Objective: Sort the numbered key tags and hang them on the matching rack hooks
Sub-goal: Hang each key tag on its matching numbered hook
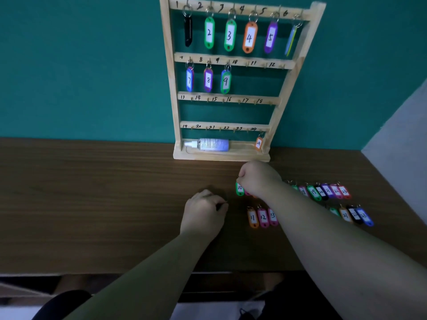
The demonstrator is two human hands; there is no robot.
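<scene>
A wooden key rack leans on the teal wall, hooks numbered 1 to 24. Tags hang on hooks 1 to 9, and an orange tag 24 hangs at the bottom right. My right hand rests on the table below the rack, fingers pinched at the ring of the green tag 10. My left hand lies closed on the table to the left; what it holds is hidden. Tags 11, 12 and 13 lie in a row near my right forearm.
Several more coloured tags lie in two rows at the right of the brown table, numbers around 19 to 23. A small spray bottle lies on the rack's base. A grey wall borders the table at the right.
</scene>
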